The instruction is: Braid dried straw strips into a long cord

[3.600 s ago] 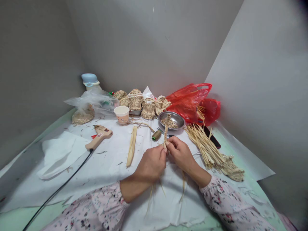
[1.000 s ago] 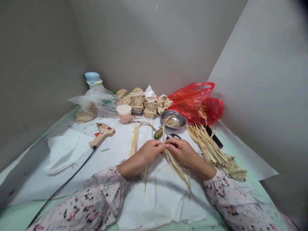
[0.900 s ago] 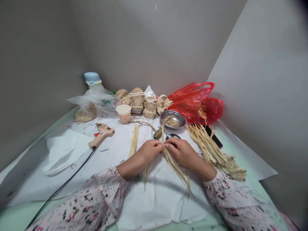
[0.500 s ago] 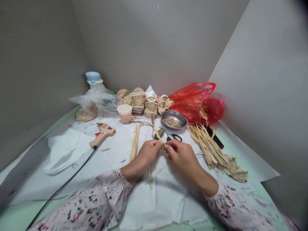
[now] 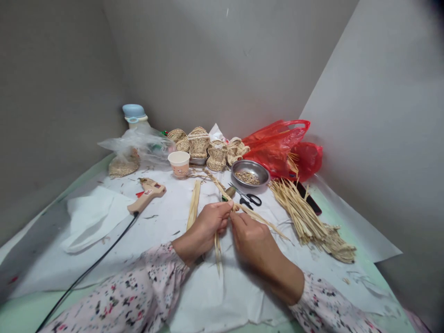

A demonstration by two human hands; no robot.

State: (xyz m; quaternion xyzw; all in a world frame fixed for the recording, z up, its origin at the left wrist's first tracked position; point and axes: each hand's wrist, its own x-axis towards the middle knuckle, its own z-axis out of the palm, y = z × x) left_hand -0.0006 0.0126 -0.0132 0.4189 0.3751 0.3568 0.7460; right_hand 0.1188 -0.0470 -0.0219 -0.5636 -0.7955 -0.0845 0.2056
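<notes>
White paper sheet spread over the work surface: straw braid pinched together by left hand and right hand, apparently to keep the strands tight, with scissors just beside the braid and loose straw bundle right of it, within reach.

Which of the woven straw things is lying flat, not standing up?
The round woven straw piece at the far left. It lies flat, partly under the clear plastic bag, while the others, like the tall woven piece, stand up in a row.
</notes>
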